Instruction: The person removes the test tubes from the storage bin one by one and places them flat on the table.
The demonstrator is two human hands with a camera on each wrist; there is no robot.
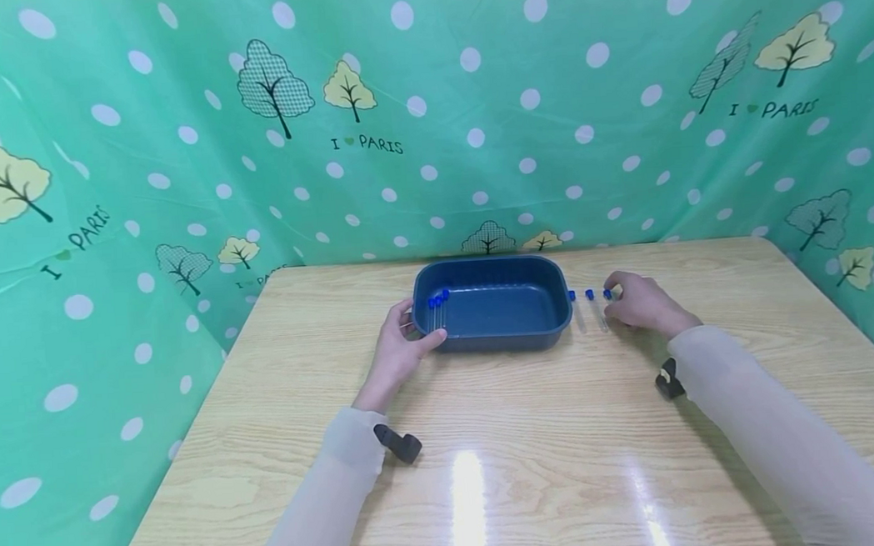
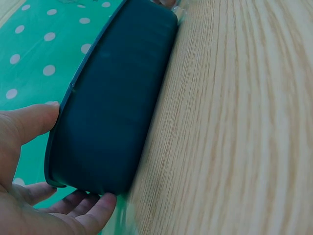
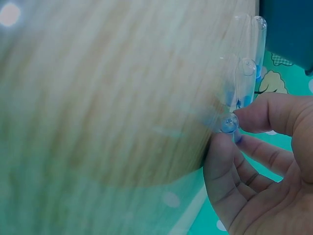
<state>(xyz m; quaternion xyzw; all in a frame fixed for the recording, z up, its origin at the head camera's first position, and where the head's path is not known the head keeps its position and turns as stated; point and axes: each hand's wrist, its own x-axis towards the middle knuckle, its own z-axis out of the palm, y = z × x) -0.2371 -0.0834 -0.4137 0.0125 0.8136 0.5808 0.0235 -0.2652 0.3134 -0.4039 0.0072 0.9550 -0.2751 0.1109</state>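
At the left end of a dark blue plastic basin (image 1: 505, 342), my left hand (image 1: 400, 346) grips the wall, thumb at the rim and fingers against the outside. Inside, near that end, three clear test tubes with blue caps (image 1: 439, 301) lie side by side. Right of the basin, my right hand (image 1: 643, 304) pinches a blue-capped test tube (image 3: 229, 123) between thumb and index finger, its rounded bottom showing in the right wrist view. Two more capped tubes, a nearer one (image 1: 598, 311) and one beside the basin wall (image 1: 578, 314), lie on the table to its left.
The wooden table (image 1: 537, 434) carries the basin near its far edge. A green dotted curtain (image 1: 476, 179) with printed trees hangs behind and along both sides. Black wrist mounts (image 1: 401, 444) sit at both sleeve cuffs.
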